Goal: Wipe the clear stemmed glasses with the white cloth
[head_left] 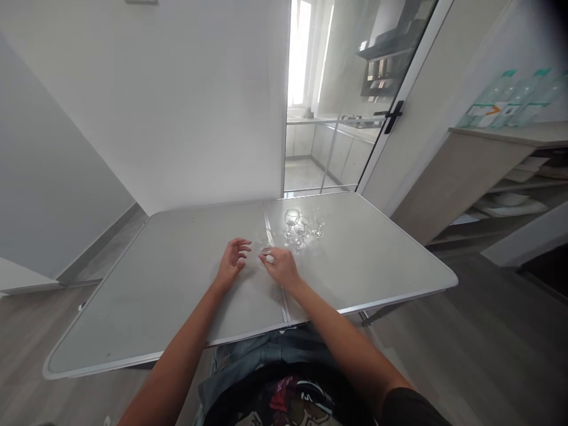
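Note:
My right hand [283,266] is closed round a clear stemmed glass [265,251] above the middle of the table. Its outline is faint, so which part I grip is hard to make out. To the left of it, my left hand [232,260] is open, fingers apart and curved towards the glass, with nothing in them. Beyond my right hand, several stemmed glasses [291,218] stand upright in a close group on the table.
The pale folding table [186,284] has a metal rim and a seam [267,222] across its middle. Behind it are a white wall [213,106] and a glass door [328,154]. Bottles [492,100] stand on a shelf unit [470,165] to the right.

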Demonstrator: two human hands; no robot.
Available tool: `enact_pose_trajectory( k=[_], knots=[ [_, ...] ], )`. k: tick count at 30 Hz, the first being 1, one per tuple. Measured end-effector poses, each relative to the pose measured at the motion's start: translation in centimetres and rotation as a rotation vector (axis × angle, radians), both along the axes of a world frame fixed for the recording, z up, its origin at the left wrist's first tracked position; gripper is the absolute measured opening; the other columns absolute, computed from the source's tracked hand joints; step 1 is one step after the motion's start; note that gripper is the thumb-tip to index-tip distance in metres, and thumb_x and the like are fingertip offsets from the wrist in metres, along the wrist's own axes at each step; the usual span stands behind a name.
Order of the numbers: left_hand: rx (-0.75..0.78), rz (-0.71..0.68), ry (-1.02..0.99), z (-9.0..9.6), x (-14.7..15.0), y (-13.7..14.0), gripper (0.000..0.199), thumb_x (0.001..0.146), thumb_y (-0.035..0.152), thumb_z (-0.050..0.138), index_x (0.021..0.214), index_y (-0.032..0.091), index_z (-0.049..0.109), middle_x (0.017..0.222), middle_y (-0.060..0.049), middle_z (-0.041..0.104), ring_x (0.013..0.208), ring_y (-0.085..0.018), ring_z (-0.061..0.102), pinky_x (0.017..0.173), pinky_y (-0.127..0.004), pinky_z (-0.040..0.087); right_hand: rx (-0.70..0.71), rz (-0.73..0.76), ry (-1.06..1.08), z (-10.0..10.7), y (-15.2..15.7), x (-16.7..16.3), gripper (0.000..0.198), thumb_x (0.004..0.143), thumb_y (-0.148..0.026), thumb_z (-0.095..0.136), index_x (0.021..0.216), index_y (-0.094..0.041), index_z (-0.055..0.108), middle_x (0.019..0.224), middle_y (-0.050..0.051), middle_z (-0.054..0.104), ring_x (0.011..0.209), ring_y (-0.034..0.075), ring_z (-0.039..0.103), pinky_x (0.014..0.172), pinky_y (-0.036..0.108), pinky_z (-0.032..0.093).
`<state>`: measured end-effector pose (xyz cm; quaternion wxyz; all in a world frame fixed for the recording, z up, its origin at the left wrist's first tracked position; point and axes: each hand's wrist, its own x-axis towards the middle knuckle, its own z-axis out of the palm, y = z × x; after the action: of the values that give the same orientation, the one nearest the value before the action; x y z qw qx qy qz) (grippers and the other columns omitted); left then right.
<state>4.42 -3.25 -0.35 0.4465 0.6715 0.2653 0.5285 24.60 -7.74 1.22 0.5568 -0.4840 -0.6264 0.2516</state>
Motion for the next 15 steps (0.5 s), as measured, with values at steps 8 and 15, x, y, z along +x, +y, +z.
enact_pose_trajectory(
  k=[8, 15],
  knots=[
    [0.132, 0.008, 0.594, 0.6, 0.8, -0.8, 0.031, 0.097, 0.047, 0.054, 0.086, 0.019, 0.064, 0.093, -0.005, 0.06, 0.08, -0.017, 0.055, 0.074, -0.03, 0.045, -0.268, -0.583, -0.239, -0.1, -1.0, 13.5, 0.027, 0.084, -0.041, 0.065, 0.094, -0.022, 0.081, 0.104, 0.011, 0.079, 0.097, 0.029, 0.074, 0.088, 0.034, 0.052],
    [0.206, -0.209, 0.768, 1.2, 1.1, -1.3, 0.028, 0.097, 0.043, 0.054, 0.088, 0.02, 0.068, 0.096, -0.007, 0.064, 0.086, -0.019, 0.058, 0.08, -0.033, 0.047, -0.397, -0.527, -0.331, -2.4, 3.6, 16.3, 0.028, 0.082, -0.039, 0.067, 0.096, -0.021, 0.081, 0.101, 0.01, 0.08, 0.096, 0.025, 0.074, 0.082, 0.029, 0.053]
  ],
)
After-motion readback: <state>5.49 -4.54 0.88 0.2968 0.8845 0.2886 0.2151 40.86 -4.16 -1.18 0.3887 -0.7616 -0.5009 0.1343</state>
